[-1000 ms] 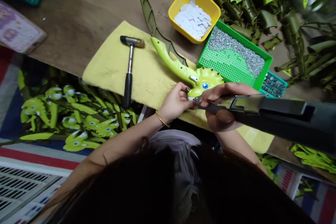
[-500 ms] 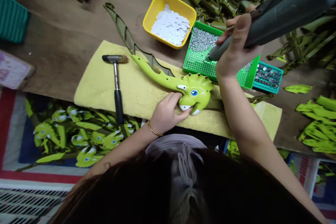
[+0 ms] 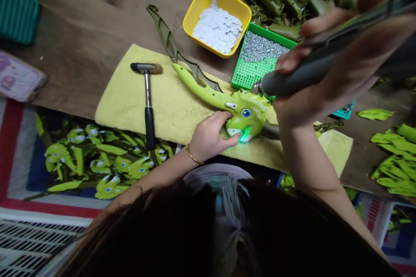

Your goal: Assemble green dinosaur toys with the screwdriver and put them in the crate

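Observation:
My left hand (image 3: 209, 136) grips the jaw of a lime-green toy dinosaur head (image 3: 251, 117) with a blue eye, a frilled crest and a long neck. A green glow shows inside its mouth. Behind the neck runs a dark olive wing-like part (image 3: 169, 43). In my right hand (image 3: 318, 101) is a dark electric screwdriver (image 3: 292, 80), slanting down to the left. Its tip is over the crest; whether it touches is unclear. The toy lies on a folded yellow cloth (image 3: 123, 91). A hammer (image 3: 148, 104) with a black handle rests on the cloth's left part.
A yellow bin (image 3: 191, 24) holds white pieces. Beside it a green perforated tray (image 3: 242, 75) contains screws. Teal trays (image 3: 17, 13) stand at the far left. Green parts (image 3: 394, 162) are piled right, olive ones at the back. Finished-looking dinosaur pieces (image 3: 110, 164) fill a crate below the table's edge.
My right hand has brought the screwdriver from the screw tray down towards the dinosaur's crest. A green glow has appeared in the mouth. My left hand keeps its hold.

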### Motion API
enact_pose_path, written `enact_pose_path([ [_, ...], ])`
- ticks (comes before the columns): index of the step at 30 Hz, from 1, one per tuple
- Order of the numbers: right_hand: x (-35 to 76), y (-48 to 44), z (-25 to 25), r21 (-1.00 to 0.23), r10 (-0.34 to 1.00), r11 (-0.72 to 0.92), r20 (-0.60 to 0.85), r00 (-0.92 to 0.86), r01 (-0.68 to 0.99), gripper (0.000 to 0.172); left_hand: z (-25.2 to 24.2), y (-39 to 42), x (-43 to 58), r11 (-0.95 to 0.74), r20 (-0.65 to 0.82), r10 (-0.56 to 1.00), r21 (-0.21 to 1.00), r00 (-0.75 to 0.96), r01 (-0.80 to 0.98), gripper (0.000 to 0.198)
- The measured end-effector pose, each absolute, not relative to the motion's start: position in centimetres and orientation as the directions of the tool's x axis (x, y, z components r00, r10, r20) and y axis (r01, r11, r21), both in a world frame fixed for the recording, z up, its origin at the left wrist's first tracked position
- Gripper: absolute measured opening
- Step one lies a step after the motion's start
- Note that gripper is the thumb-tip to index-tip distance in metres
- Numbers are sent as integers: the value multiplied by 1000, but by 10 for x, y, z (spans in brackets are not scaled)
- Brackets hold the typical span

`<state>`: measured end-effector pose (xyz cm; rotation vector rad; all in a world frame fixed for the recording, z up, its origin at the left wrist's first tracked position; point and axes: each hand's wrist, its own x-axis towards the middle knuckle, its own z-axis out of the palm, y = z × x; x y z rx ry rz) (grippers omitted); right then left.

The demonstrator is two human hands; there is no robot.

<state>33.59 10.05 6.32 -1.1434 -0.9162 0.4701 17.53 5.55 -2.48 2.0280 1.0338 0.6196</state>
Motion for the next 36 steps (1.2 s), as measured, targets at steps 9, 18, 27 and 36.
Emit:
enact_pose_path([
  [9,311,86,41,-804,680,583,563,469,120,30,-21,59,177,-319,11,826,834,563,451,35],
  [18,316,83,10,-715,678,691,692,247,107,39,-15,58,182,-195,-94,838,868,537,457,31],
  [27,327,112,51,-700,550,706,637,541,108,20,-17,50,171,-135,-115,815,916,568,379,42],
  [36,354,165,-2,-809,477,528,535,697,260,45,-24,77,150,345,-336,927,938,167,-29,50],
])
